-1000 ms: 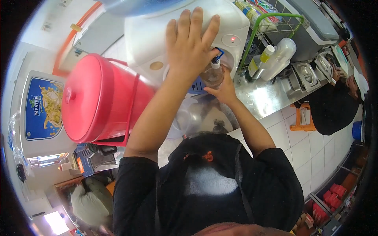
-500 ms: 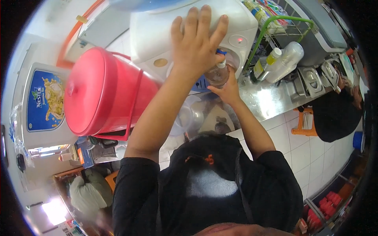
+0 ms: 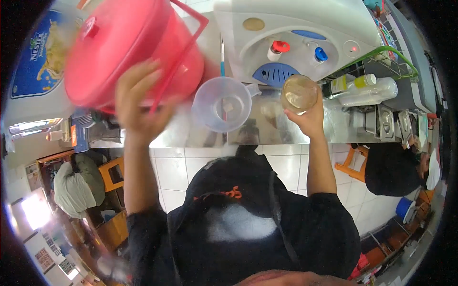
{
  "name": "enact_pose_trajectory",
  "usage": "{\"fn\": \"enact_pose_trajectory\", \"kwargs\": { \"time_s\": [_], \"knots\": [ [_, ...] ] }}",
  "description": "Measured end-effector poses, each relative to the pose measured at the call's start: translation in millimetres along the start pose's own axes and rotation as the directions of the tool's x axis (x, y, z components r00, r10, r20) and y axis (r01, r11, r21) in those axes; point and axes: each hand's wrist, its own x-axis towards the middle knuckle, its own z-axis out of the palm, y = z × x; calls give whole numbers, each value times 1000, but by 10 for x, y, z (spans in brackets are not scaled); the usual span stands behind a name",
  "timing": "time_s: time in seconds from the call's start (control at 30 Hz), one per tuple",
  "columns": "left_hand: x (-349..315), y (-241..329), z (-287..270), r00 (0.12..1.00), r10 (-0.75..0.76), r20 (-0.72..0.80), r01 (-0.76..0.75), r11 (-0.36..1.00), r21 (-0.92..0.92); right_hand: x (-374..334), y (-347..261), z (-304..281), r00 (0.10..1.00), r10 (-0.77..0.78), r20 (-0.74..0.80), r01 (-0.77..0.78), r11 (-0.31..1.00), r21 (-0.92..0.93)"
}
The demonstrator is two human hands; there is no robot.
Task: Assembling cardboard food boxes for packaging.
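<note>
Head view: right of the jug (image 3: pixel 217 109), the cup (image 3: pixel 299 90) is clasped by right fingers (image 3: pixel 293 116), presumably for steadiness; left fingers (image 3: pixel 144 86) are spread.

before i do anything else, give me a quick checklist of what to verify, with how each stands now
1. Right hand gripping the clear cup: ok, fingers and thumb are around it.
2. Cup apart from the blue tap: ok, a gap shows between them.
3. Cup's fill level: cannot tell.
4. Clear jug upright on the counter: ok.
5. Lid on the pink bucket: ok.
6. Left hand clear of the bucket: cannot tell, it is blurred in front of it.
</note>
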Motion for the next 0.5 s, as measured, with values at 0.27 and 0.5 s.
{"fn": "enact_pose_trajectory", "kwargs": {
  "time_s": [0.27,0.5],
  "knots": [
    [-4359,246,-1336,664,-748,-16,626,544,558,-463,-1577,742,919,-106,380,27,978,207],
    [-8433,2300,-2569,-104,-988,-117,647,-157,747,-1231,-2752,2548,544,-617,569,229,761,607]
  ]
}}
